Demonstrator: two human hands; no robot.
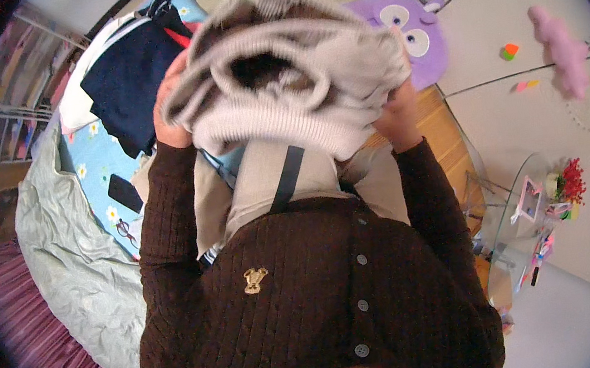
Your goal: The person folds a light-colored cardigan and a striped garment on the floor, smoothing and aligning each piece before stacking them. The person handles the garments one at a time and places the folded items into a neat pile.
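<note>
Found a beige knit garment (280, 114) held up before the torso, near the top of the view, bunched and partly blurred, with a ribbed band lowest and a round ribbed opening toward the camera. Gripped at its left edge by the left hand (168, 111), fingers bent onto the fabric. Gripped at its lower right edge by the right hand (401, 112), also apparently grasping; cannot tell the exact placing of the fingertips, being blurred and partly behind the cloth. Judged as mid-handling: lifting done, both sides secured; smoothing and setting down not yet done. Cannot confirm any finished fold, given the crumpled layers. Noted just beyond the left hand: a navy garment (129, 94) lying on the bed, over a blue flowered sheet (84, 159). Noted lower on the same sheet: a dark flat rectangular object (124, 192) and eyeglasses (126, 231), both well apart from the hands. Observed along the bed's outer side, a rumpled pale quilt (64, 244). Observed behind the right hand, a purple plush (431, 33) with large white eyes; farther right, red flowers (572, 180) by a glass table (510, 215).
</note>
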